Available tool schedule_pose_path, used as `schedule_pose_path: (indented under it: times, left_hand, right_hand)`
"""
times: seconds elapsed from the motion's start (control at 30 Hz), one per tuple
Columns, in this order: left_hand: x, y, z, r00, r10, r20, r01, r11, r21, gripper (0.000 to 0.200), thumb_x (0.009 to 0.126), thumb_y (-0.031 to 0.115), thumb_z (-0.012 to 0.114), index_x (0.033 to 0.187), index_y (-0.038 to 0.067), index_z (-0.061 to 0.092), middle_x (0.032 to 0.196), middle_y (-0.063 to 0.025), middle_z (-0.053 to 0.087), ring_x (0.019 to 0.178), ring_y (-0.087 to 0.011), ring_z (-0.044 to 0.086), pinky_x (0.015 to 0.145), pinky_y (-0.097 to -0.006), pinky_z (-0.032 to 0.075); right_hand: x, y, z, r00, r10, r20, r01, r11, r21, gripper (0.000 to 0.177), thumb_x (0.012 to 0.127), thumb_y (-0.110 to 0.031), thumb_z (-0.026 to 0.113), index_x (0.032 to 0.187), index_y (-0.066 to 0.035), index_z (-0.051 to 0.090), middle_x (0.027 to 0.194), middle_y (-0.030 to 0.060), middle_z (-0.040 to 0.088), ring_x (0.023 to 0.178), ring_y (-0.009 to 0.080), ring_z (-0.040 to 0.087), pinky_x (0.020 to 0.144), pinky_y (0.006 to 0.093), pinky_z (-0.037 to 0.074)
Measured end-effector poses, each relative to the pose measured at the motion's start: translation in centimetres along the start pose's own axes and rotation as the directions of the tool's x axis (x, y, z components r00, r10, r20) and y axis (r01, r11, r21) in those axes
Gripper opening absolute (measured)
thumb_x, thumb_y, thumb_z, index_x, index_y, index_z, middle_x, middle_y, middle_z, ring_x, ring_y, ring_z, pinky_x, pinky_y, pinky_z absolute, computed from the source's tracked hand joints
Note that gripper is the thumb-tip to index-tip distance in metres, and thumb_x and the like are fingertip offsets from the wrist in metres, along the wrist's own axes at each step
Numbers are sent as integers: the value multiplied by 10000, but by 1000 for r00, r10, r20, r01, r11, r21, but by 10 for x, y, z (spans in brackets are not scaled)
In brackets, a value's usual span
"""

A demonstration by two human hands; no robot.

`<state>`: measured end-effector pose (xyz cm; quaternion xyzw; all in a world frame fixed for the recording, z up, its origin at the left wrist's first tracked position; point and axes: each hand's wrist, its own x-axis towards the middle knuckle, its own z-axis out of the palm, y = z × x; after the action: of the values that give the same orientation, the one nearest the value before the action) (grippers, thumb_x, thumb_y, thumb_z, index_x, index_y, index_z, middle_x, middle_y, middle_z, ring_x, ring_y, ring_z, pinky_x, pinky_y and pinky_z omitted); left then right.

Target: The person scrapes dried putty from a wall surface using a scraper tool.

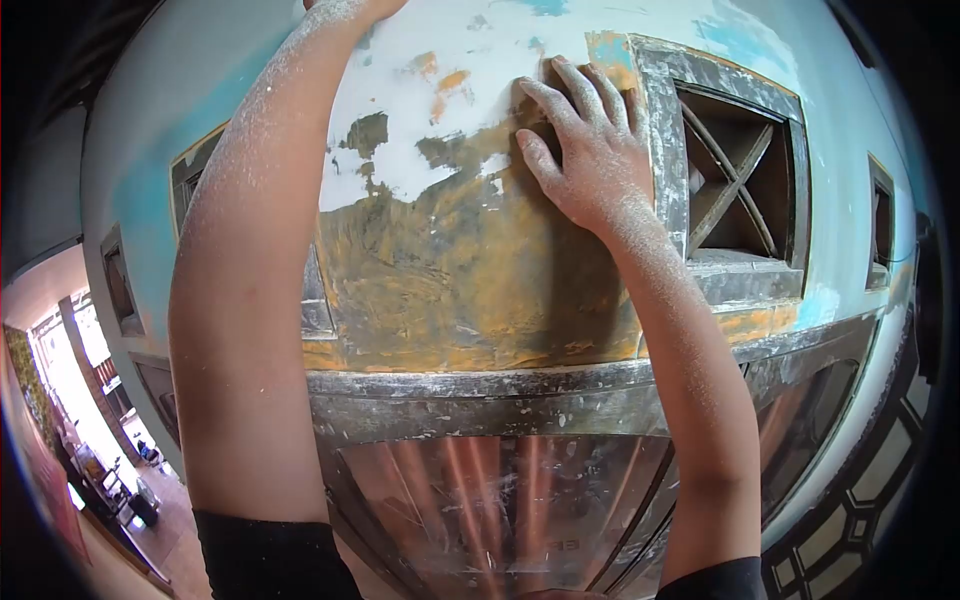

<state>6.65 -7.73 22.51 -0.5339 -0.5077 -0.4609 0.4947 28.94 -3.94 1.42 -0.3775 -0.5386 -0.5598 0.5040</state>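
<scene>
Dusty left forearm (245,280) fronts the patchy wall (450,270) left of the crossed vent (735,187), left hand (372,7) too cropped to tell its grip, while the right hand (597,160), fingers (587,98) apart beside that vent, might slip from clinging powder (638,222).

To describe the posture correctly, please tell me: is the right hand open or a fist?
Open. The right hand has fingers extended and thumb apart, before the patchy wall.

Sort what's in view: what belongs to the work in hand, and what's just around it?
In the work:
- right hand, spread at the wall
- left hand, mostly cut off
- patchy wall

Just around:
- X-barred opening
- glass below
- doorway clutter, too small to identify
</scene>
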Motion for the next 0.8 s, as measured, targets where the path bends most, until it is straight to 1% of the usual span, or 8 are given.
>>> schedule_pose_path:
  times: [0.3,0.43,0.5,0.53,0.57,0.63,0.7,0.8]
  left_hand:
    - [-43,53,-17,984,122,128,-111,990,-92,622,951,423,531,1354,-46,595,1300,-298,656,1233,-401,641,1072,-485,484]
    - [-67,58,3,986,101,133,-54,946,-319,648,1003,385,469,1440,-93,461,1324,-320,626,1246,-421,623,1059,-493,488]
    - [-68,55,60,934,114,-339,-338,594,-730,658,1020,381,459,1493,-73,409,1397,-332,568,1277,-430,595,1074,-469,477]
    - [-85,49,69,899,306,-313,-438,633,-638,686,1014,410,485,1564,16,369,1554,-303,426,1425,-413,457,1186,-481,359]
    - [-99,52,76,902,301,-310,-432,633,-642,686,1014,410,485,1564,16,369,1554,-303,426,1425,-413,457,1186,-481,359]
    - [-145,70,65,989,46,-140,-145,129,-981,497,1051,355,391,1397,33,546,1132,-222,718,1057,-332,701,974,-469,523]
    - [-176,78,49,983,-11,-183,-182,85,-980,506,1062,330,360,1422,9,516,1202,-220,679,1129,-323,653,1021,-437,481]
    - [-183,79,62,956,-151,-253,-261,-36,-965,546,1071,304,348,1502,-23,425,1376,-219,575,1273,-316,537,1102,-378,388]
  right_hand:
    - [-1,3,0,1000,-10,-20,11,998,57,528,998,-470,562,1491,-295,496,1601,49,419,1516,278,337,1267,560,187]
    - [1,6,-1,997,10,-81,2,988,156,512,996,-428,576,1471,-244,520,1552,60,487,1491,283,380,1256,537,215]
    - [-3,9,-1,993,26,-116,2,973,233,511,998,-409,576,1468,-216,526,1489,81,547,1458,303,422,1240,531,239]
    - [-7,8,-6,994,70,-90,-36,942,335,515,998,-403,577,1471,-209,524,1462,94,567,1445,311,433,1236,522,245]
    - [-8,6,-9,992,108,-65,-70,900,431,518,997,-397,578,1474,-203,523,1434,106,587,1432,318,444,1231,514,251]
    - [-8,-6,-17,991,108,-73,-60,873,484,518,1004,-376,563,1481,-180,517,1391,155,604,1374,350,499,1185,520,314]
    - [-4,-23,-24,986,157,60,-150,658,738,512,1015,-358,542,1486,-161,506,1384,193,598,1314,376,551,1133,540,368]
    - [8,-36,-27,972,132,192,-229,696,681,536,1044,-361,496,1536,-162,426,1367,207,612,1225,399,620,1098,559,389]
